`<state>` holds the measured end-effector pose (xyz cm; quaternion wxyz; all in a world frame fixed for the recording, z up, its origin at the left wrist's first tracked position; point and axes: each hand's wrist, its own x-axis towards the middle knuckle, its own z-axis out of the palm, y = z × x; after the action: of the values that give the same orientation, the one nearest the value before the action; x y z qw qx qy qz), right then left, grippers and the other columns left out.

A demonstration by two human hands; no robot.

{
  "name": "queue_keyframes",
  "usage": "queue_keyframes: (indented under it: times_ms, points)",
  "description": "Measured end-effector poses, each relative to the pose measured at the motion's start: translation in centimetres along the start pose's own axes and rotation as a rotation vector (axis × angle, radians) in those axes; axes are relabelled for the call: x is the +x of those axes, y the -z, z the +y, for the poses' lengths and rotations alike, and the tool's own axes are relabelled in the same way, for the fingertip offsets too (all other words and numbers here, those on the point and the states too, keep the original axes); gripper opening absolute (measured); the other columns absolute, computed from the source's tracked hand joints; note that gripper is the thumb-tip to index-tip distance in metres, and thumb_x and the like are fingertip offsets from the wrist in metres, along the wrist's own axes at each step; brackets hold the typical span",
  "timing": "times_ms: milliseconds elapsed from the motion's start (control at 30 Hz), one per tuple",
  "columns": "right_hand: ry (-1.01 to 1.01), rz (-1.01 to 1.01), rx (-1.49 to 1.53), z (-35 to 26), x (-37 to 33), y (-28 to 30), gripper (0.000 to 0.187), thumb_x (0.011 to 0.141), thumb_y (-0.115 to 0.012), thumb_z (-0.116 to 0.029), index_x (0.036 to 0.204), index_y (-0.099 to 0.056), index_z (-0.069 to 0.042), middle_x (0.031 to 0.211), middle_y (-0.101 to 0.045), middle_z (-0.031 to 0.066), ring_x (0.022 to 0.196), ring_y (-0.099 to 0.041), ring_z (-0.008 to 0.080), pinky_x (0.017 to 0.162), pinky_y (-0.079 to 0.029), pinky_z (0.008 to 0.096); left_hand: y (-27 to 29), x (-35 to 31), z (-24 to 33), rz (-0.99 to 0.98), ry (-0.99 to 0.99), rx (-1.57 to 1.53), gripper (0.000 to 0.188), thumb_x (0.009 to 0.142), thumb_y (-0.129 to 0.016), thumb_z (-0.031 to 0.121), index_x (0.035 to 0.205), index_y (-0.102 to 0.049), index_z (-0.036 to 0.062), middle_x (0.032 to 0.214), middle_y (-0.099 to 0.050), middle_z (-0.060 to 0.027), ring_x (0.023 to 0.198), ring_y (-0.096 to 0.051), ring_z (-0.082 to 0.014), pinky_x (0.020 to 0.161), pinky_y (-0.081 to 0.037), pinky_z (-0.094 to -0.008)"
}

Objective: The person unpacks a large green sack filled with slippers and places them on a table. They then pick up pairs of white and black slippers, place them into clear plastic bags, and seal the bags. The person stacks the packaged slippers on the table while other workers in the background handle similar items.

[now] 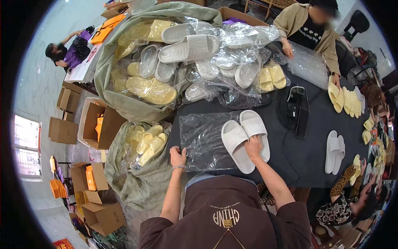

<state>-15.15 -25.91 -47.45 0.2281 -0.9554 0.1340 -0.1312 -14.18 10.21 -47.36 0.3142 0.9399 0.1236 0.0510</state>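
Right hand (253,146): your fingers are curled closed over the straps of the pale slippers, gripping them near where the two meet.
Pale slippers (237,146): the pair is side by side over the table, just in front of you, toes pointing away, the right one a little farther forward; their left side overlaps the clear bag.
Left hand (178,157): your fingers are partly bent at the left edge of the clear bag; you cannot tell from here whether they pinch it or only touch it.
Clear bag (203,139): it lies flat and wrinkled on the table, between your two hands.
Table (313,162): black-topped, with a black device (299,114) and its cable to the right of your slippers, and a grey pair (333,152) farther right.
Large sack (124,100): green, at the far left, full of yellow and grey slippers in clear wrapping.
Small sack (137,184): green, nearer you on the left, with wrapped yellow slippers (151,145) in its mouth.
Co-worker (306,29): across the table at the right, one hand on a stack of clear bags (309,66), the other touching yellow slippers (336,97).
Cartons (101,218): brown and open, left of the sacks.
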Motion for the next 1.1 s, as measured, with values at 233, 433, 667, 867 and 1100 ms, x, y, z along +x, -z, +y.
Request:
queue_keyframes:
  times_ms: [233, 433, 667, 867, 1100]
  points:
    - [-0.052, 0.099, 0.206, 0.5, -0.1, 0.8, 0.022, 0.064, -0.061, -0.004, 0.085, -0.063, 0.004, 0.091, -0.061, 0.0207, 0.094, -0.053, 0.0414, 0.079, -0.045, 0.0479, -3.5, 7.0, 4.0, -0.059, 0.044, -0.507, 0.037, 0.086, -0.061, 0.032, 0.100, -0.059, -0.0020, 0.074, -0.062, -0.0087, 0.062, -0.059, -0.0181, 0.059, -0.048, -0.0297]
    - [0.042, 0.080, 0.377, -3.9, 0.3, 4.6, 0.020, 0.062, -0.057, -0.001, 0.080, -0.065, 0.001, 0.089, -0.064, 0.0166, 0.088, -0.057, 0.0382, 0.074, -0.047, 0.0440, -5.2, 8.3, 5.9, -0.716, 0.120, -0.568, 0.035, 0.093, -0.046, 0.033, 0.086, -0.059, 0.0009, 0.064, -0.062, -0.0073, 0.047, -0.059, -0.0175, 0.047, -0.047, -0.0275]
    - [0.197, -0.251, 0.216, -4.9, -1.1, -0.6, 0.014, 0.063, -0.057, -0.008, 0.071, -0.063, -0.001, 0.086, -0.063, 0.0156, 0.092, -0.057, 0.0338, 0.073, -0.049, 0.0452, -5.1, 5.0, 10.7, 0.000, -0.162, -0.014, 0.032, 0.084, -0.050, 0.007, 0.115, -0.049, 0.0002, 0.111, -0.057, -0.0211, 0.104, -0.054, -0.0365, 0.086, -0.044, -0.0444]
    - [0.147, -0.357, 0.144, -4.7, -0.6, 0.3, 0.016, 0.062, -0.055, -0.009, 0.071, -0.063, 0.001, 0.088, -0.063, 0.0162, 0.091, -0.056, 0.0345, 0.074, -0.048, 0.0468, -5.3, 8.2, 9.7, -0.351, -0.760, 0.373, 0.052, 0.090, -0.047, 0.024, 0.138, -0.031, 0.0082, 0.144, -0.030, -0.0112, 0.131, -0.030, -0.0284, 0.105, -0.027, -0.0450]
    - [-0.180, 0.024, 0.056, 1.5, 0.1, 2.3, 0.026, 0.068, -0.056, -0.008, 0.091, -0.062, 0.002, 0.099, -0.060, 0.0175, 0.098, -0.052, 0.0355, 0.083, -0.044, 0.0435, -5.4, 9.0, 8.8, -0.375, -0.607, 0.472, 0.071, 0.089, -0.044, 0.046, 0.144, -0.018, 0.0101, 0.151, -0.013, -0.0088, 0.139, -0.014, -0.0271, 0.110, -0.015, -0.0485]
